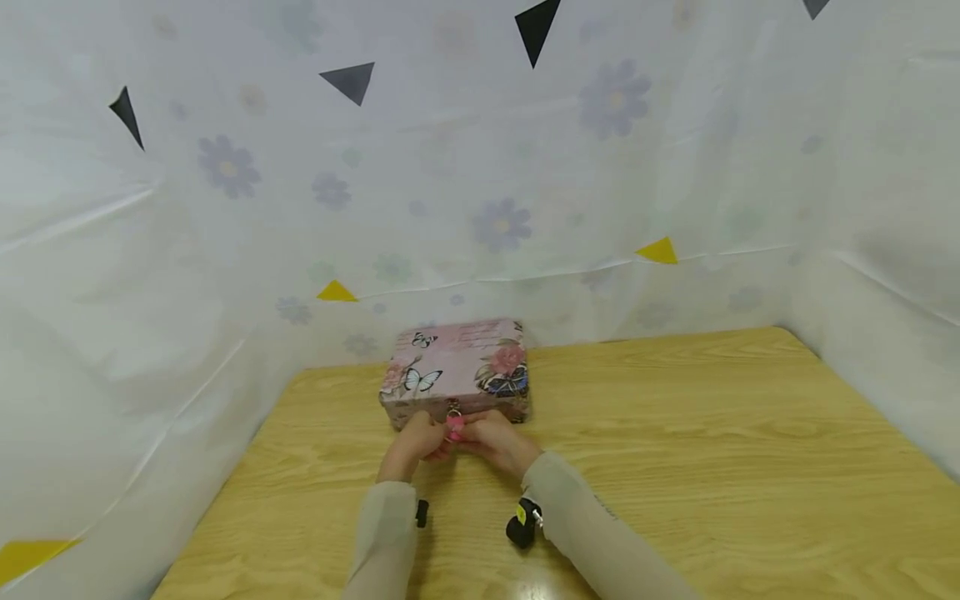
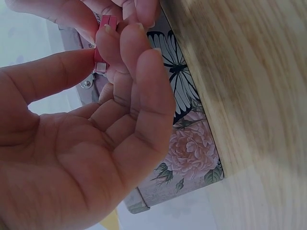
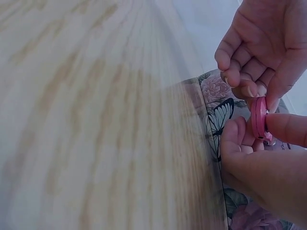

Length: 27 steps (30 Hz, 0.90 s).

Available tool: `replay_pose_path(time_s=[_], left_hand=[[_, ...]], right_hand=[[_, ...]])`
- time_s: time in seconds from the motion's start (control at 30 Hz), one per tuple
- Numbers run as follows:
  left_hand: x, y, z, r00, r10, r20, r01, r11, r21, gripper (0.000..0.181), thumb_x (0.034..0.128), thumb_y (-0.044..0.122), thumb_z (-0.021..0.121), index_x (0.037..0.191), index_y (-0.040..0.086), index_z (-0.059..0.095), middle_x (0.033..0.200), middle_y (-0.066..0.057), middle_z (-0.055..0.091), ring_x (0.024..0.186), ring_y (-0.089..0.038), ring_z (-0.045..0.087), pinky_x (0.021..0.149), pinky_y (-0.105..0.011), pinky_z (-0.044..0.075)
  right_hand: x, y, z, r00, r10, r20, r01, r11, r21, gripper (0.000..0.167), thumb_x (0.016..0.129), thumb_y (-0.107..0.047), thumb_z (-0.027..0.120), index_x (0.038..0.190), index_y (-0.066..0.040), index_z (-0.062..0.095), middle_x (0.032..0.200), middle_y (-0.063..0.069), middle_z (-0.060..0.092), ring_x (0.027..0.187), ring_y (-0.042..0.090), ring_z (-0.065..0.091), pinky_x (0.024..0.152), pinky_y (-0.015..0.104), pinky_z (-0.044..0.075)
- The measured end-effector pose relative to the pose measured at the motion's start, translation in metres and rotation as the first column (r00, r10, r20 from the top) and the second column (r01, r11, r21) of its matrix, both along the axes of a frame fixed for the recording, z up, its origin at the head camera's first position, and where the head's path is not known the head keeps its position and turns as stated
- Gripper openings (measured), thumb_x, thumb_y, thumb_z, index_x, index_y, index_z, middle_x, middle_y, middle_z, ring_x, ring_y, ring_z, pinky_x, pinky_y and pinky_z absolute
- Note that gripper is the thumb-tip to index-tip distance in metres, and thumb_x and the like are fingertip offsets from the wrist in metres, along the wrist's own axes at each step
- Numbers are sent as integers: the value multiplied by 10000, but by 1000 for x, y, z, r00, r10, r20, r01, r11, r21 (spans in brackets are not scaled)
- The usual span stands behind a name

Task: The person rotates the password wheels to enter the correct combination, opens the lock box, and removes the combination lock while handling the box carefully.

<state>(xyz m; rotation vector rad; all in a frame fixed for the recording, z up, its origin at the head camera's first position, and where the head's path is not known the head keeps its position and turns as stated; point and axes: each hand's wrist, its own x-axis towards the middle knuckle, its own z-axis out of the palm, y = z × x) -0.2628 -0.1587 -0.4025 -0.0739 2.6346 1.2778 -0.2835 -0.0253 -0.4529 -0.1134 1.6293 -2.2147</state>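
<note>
on the wood-grain table (image 1: 675,433) sits the floral box (image 1: 453,358), where your left hand (image 1: 422,435) and right hand (image 1: 498,438) both pinch the pink lock (image 1: 455,426) at its front clasp (image 1: 453,404), so you seem to be working that lock, and the next move likely calls for a steady grip.

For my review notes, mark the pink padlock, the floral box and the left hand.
Pink padlock (image 1: 455,428): head view, on its body.
Floral box (image 1: 457,367): head view, on the top of its lid.
Left hand (image 2: 86,139): left wrist view, on the palm.
</note>
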Motion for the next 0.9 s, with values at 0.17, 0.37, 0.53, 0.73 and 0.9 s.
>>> replay_pose_path(time_s=[0.17,0.37,0.53,0.73,0.9], left_hand=[[-1,-1,-2,1000,9,13,-9,1000,-6,248,933,53,511,884,-131,669,750,-160,685,597,-164,615,597,-330,539],[-2,-1,-2,1000,10,17,-10,1000,-6,248,939,49,504,901,-135,665,761,-169,685,599,-170,614,590,-325,533],[-2,-2,-2,1000,9,16,-9,1000,-10,250,934,50,502,893,-134,666,756,-163,683,607,-178,622,608,-342,541],[-1,0,-2,1000,13,19,-13,1000,-3,246,939,39,499,885,-135,664,751,-163,676,595,-169,611,614,-347,548],[-1,0,-2,1000,15,17,-15,1000,4,248,944,43,492,876,-130,657,748,-163,671,602,-173,617,616,-354,550]], right_hand=[[-1,-3,0,999,-27,18,26,999,19,277,906,130,472,1164,218,524,1009,164,635,800,130,596,911,380,500],[-2,-2,-1,1000,-20,22,20,1000,3,294,900,138,479,1178,225,510,1026,182,636,814,139,600,929,394,489],[-3,-1,-3,1000,-12,21,12,1000,-19,313,895,136,495,1195,229,501,1060,195,644,846,154,607,948,409,476],[-2,1,-3,1000,-1,28,1,1000,-21,306,902,106,502,1187,220,511,989,146,649,829,150,606,930,401,488],[-2,2,-2,999,8,47,-9,1000,24,302,930,-12,507,1160,175,562,872,86,666,787,163,626,865,402,519]])
